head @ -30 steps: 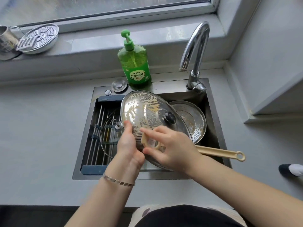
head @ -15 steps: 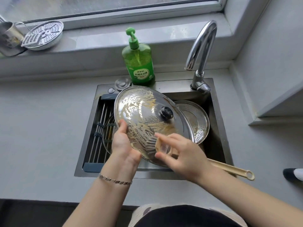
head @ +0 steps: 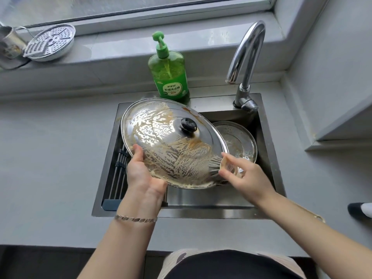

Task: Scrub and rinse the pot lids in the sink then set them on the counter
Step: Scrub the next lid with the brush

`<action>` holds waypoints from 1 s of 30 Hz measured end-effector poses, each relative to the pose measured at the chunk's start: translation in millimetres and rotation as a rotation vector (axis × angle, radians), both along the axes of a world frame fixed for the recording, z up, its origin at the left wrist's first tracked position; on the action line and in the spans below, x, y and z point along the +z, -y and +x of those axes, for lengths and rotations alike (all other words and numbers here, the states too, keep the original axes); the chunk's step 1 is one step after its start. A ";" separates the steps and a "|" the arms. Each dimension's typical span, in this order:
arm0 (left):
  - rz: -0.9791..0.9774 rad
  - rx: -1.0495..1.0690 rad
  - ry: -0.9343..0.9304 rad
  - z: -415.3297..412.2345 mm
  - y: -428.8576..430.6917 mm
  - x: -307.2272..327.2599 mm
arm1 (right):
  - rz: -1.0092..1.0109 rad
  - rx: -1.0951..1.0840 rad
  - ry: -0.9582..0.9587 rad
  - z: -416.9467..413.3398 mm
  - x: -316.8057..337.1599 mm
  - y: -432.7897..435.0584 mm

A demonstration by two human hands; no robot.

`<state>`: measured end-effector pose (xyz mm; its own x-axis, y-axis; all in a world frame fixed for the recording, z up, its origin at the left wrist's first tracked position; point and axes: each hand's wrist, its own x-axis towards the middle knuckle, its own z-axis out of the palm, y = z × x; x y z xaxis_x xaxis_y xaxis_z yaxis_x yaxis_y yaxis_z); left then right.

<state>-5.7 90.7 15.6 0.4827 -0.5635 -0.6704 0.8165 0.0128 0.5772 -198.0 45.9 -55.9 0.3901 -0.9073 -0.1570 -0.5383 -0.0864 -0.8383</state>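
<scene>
Grey bench (head: 50, 158) surrounding a steel basin. Pale sill (head: 124, 47) below a frosted window (head: 120, 5), daylit. Grey wall (head: 332, 67) at right. Dark floor (head: 40, 262) along the near edge.

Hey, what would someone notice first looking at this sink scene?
The big steel lid, smeared with tan suds, tilts over the sink, held at its near-left rim by the left hand. The right hand presses a brush against its lower right edge. Behind stands a green soap bottle.

large steel lid (head: 161, 137) tilted over sink (head: 201, 202), soapy; smaller lid (head: 237, 137) inside.
</scene>
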 end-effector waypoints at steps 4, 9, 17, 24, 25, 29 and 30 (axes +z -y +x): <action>0.002 -0.018 0.007 0.0 -0.8 -1.8 | -0.193 0.259 0.008 6.3 10.5 -26.2; -0.007 -0.040 -0.011 -1.4 -4.5 -5.0 | 0.013 -0.009 -0.078 -16.7 -6.9 12.9; -0.013 -0.089 -0.013 2.6 -12.3 -3.5 | 0.134 -0.026 -0.011 -22.4 -6.2 16.9; 0.017 -0.135 0.001 1.0 -14.9 -5.7 | 0.167 0.060 0.010 -10.0 5.0 12.4; 0.012 -0.140 0.005 1.7 -13.5 -4.6 | 0.162 0.057 -0.003 -10.8 4.0 14.9; -0.003 -0.166 0.021 -1.0 -9.0 -1.4 | 0.161 -0.153 -0.077 -13.4 5.9 34.5; -0.002 -0.168 0.037 -0.1 -7.7 -0.6 | 0.160 -0.133 -0.050 -8.6 9.3 31.1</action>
<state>-5.8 98.5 15.0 0.4057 -0.6400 -0.6525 0.7854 -0.1212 0.6071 -206.6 14.8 -46.6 0.2568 -0.9122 -0.3194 -0.5778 0.1201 -0.8073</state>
